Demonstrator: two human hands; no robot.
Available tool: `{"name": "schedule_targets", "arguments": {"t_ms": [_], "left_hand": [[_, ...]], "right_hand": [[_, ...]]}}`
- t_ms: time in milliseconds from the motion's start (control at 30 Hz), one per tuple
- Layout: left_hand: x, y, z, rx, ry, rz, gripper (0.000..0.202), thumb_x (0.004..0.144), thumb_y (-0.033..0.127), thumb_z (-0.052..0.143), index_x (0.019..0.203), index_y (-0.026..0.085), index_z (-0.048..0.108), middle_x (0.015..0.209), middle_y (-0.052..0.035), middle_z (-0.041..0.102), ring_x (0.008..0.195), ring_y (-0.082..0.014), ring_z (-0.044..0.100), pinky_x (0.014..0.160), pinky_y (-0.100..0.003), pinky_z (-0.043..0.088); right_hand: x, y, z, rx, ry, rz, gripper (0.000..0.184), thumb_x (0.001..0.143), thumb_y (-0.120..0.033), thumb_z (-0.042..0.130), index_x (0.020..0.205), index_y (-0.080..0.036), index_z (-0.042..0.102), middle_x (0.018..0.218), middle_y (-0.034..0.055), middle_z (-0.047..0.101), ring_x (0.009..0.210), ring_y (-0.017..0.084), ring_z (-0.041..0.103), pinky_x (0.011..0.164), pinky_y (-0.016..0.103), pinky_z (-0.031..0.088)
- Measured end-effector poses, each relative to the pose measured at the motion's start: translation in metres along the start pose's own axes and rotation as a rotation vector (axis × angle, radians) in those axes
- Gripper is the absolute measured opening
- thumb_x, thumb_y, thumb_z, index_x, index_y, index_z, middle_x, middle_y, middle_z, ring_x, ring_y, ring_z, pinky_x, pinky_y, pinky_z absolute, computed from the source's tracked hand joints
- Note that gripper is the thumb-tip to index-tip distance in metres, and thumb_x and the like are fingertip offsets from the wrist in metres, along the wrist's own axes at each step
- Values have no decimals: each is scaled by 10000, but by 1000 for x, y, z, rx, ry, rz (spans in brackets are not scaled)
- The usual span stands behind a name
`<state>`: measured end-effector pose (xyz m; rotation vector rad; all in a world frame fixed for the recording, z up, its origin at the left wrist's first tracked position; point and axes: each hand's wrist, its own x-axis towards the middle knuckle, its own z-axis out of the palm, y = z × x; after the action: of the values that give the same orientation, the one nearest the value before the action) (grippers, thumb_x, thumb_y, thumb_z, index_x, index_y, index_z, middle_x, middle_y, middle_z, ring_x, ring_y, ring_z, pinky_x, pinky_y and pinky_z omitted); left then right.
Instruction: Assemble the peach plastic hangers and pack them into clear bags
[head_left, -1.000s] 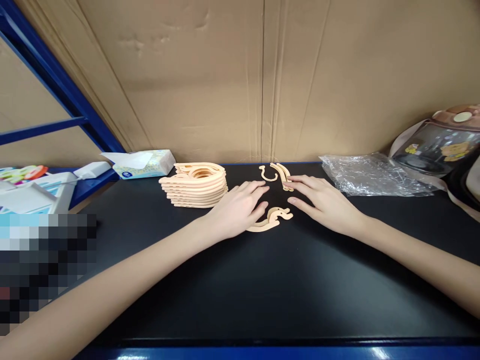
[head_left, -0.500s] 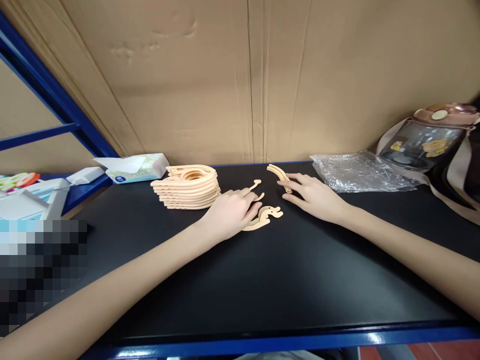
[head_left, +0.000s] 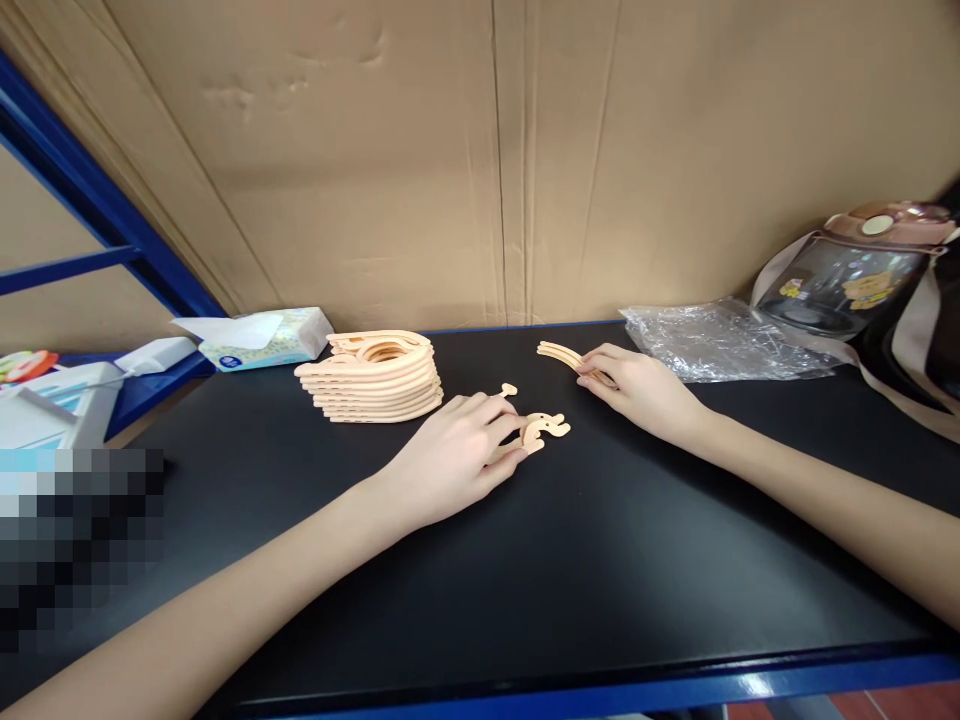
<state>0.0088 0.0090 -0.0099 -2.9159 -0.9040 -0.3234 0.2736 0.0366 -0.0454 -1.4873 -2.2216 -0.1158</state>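
My left hand (head_left: 466, 450) is closed on a light wooden cutout (head_left: 541, 430) with a curved, animal-like outline. Thumb and fingers grip its left part and hide it; its right end with small holes shows on the table. Just beyond those fingers lies a small knobbed wooden piece (head_left: 509, 389), partly covered by the hand. To the right, my right hand (head_left: 643, 392) pinches the near end of a pair of slim, curved wooden strips (head_left: 559, 352), whose far ends point away to the left.
A tall stack of matching wooden frames (head_left: 369, 378) stands left of my left hand. Behind it sits a tissue pack (head_left: 274, 337). A crumpled clear plastic bag (head_left: 720, 340) and a strapped water bottle (head_left: 847, 270) are at the back right. Cardboard (head_left: 360, 180) walls the far edge.
My left hand has shifted nearer and closed on the animal-like cutout. My right hand has closed on the curved strips, which now lie at a flatter angle.
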Motion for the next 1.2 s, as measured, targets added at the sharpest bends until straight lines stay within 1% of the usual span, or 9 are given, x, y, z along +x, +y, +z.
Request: {"name": "schedule_targets", "arguments": {"t_ms": [167, 333, 500, 633, 700, 800, 900, 1033, 1200], "left_hand": [[-2, 0, 5, -34, 20, 56, 262, 1001, 264, 441, 1135, 171, 645, 1019, -49, 662, 937, -187, 608, 827, -323, 455], [-3, 0, 2, -62, -38, 111, 184, 952, 199, 496, 1044, 176, 654, 998, -38, 655, 921, -179, 610, 818, -318, 445], [-4, 1, -3, -113, -59, 137, 181, 925, 239, 555, 1056, 184, 667, 1039, -33, 664, 908, -184, 606, 821, -324, 430], [-4, 1, -4, -197, -49, 143, 195, 967, 286, 506, 1038, 209, 671, 986, -11, 674, 836, -159, 605, 781, -296, 426], [-3, 0, -5, -232, -9, 110, 206, 985, 272, 473, 1043, 212, 662, 978, 0, 672, 842, -144, 611, 766, -271, 433], [-3, -2, -6, -115, 57, -68, 171, 961, 252, 508, 1033, 192, 650, 969, -9, 664, 848, -158, 618, 664, -259, 428], [-4, -6, -8, 72, 2, -223, 149, 909, 263, 583, 1004, 169, 648, 926, -28, 653, 808, -193, 615, 567, -268, 383], [-4, -12, -9, 66, -101, -226, 111, 883, 124, 525, 902, 168, 625, 886, -17, 627, 719, -159, 579, 559, -256, 359], [-3, -16, -10, -78, -124, -247, 122, 803, 52, 528, 824, 169, 556, 786, 9, 558, 634, -135, 500, 568, -258, 343]], "right_hand": [[-1, -4, 0, 182, 36, -22, 184, 902, -199, 477, 923, -210, 659, 1009, 49, 664, 829, 197, 661, 760, 360, 529], [-5, -14, 0, 159, 3, -14, 221, 807, -127, 484, 961, -223, 610, 995, 32, 638, 835, 190, 639, 737, 346, 518], [-8, -21, -3, 150, -36, -45, 247, 778, -104, 469, 966, -230, 568, 1006, 40, 615, 911, 210, 609, 756, 357, 521], [-10, -24, -4, 215, -75, -117, 328, 757, -73, 460, 1033, -219, 560, 1004, 46, 588, 932, 208, 586, 813, 371, 513], [-10, -26, -5, 260, -94, -141, 355, 756, -68, 464, 1062, -221, 561, 1015, 45, 576, 925, 199, 588, 813, 360, 513], [-11, -28, -6, 314, -126, -162, 374, 751, -61, 471, 1075, -226, 559, 1050, 41, 566, 909, 179, 590, 819, 344, 512], [-12, -29, -7, 332, -146, -165, 393, 734, -49, 470, 1070, -232, 560, 1065, 38, 571, 919, 176, 584, 832, 343, 512], [-12, -29, -6, 347, -139, -155, 381, 747, -55, 482, 1067, -239, 575, 1060, 35, 581, 918, 177, 585, 815, 339, 513], [-11, -28, -4, 421, -97, -157, 207, 861, -172, 531, 1045, -235, 603, 1018, 39, 598, 956, 188, 584, 848, 351, 499]]}}
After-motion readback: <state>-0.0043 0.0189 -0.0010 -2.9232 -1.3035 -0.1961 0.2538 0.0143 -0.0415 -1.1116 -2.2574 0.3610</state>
